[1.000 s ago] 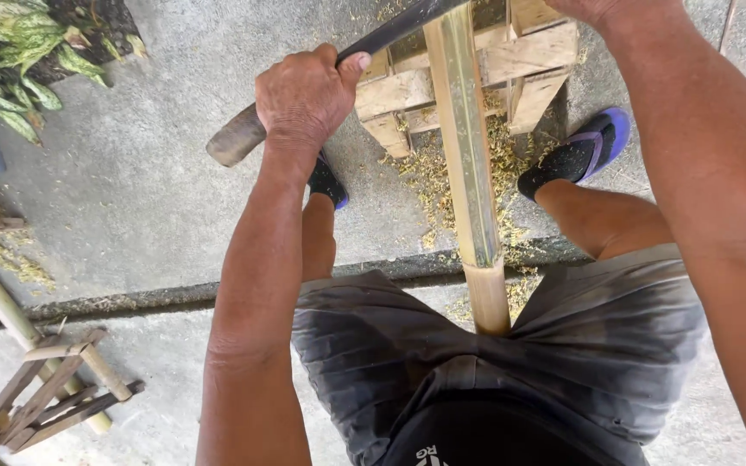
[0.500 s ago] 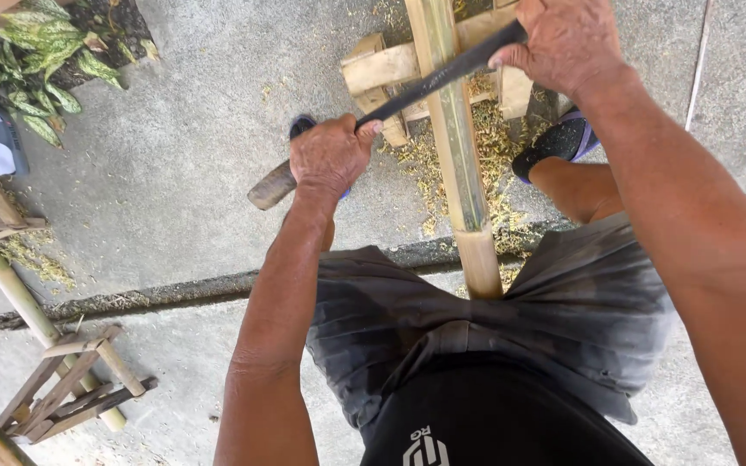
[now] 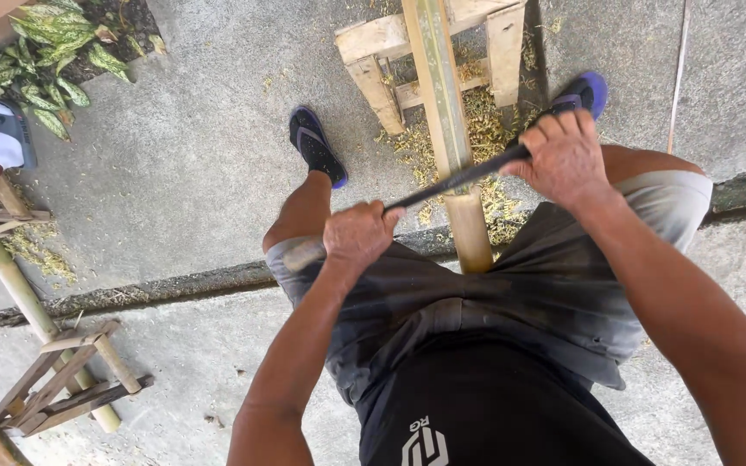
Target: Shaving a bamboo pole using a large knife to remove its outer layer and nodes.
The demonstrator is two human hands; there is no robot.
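1. Head view: the left hand [image 3: 357, 235] is closed tight round one end of a long dark blade [image 3: 455, 179], and the right hand [image 3: 565, 157] is closed tight round the other end.
2. The one blade lies slantwise across a single bamboo pole [image 3: 449, 129], touching it at centre frame.
3. The pole is round, pale green-yellow, and rests on one rough wooden frame [image 3: 382, 52] at upper centre.
4. Straw-like shavings [image 3: 485, 116] litter the grey concrete floor [image 3: 192, 173].
5. Two dark sandals [image 3: 314, 145] with purple edges flank the pole.
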